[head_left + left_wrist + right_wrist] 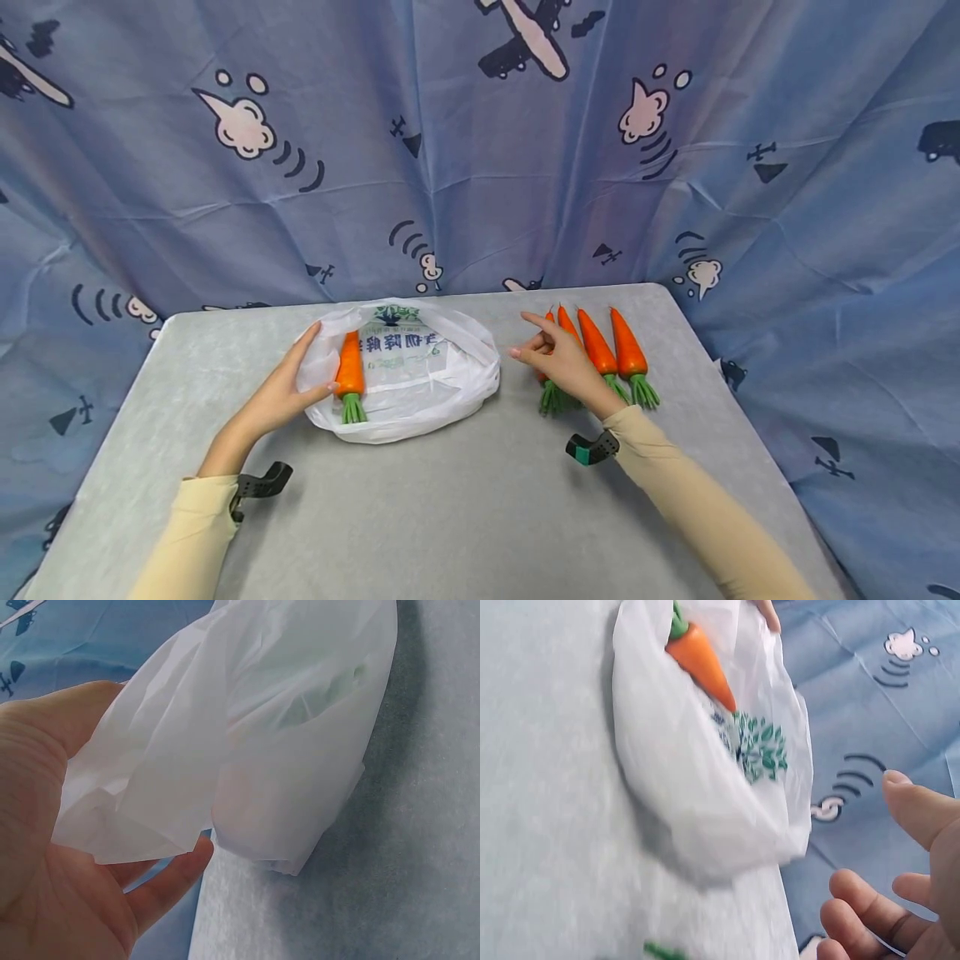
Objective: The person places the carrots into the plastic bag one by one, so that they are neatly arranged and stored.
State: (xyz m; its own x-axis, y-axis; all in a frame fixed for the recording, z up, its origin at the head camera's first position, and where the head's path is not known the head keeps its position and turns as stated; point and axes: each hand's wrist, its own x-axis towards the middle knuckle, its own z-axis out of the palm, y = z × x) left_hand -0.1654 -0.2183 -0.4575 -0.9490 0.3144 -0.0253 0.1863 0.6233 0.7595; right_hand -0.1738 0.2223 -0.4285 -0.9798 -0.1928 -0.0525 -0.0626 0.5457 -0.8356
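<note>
White plastic bag (pixel 408 375) lies on the grey table (pixel 450 500), left of centre, one carrot (pixel 349 367) seen in its open mouth. The bag's left edge is held by the left hand (pixel 281 392), thumb and fingers closed on the plastic. Right hand (pixel 558 358) is held over the loose carrots (pixel 611 354) just right of the bag, fingers loosely spread, nothing gripped. Blue printed cloth (pixel 480 142) is hung behind.

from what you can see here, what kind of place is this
Probably a staged recording setup, not a kitchen: a grey table stands before a blue cartoon-plane curtain, with toy-like carrots and a white plastic bag laid out.
</note>
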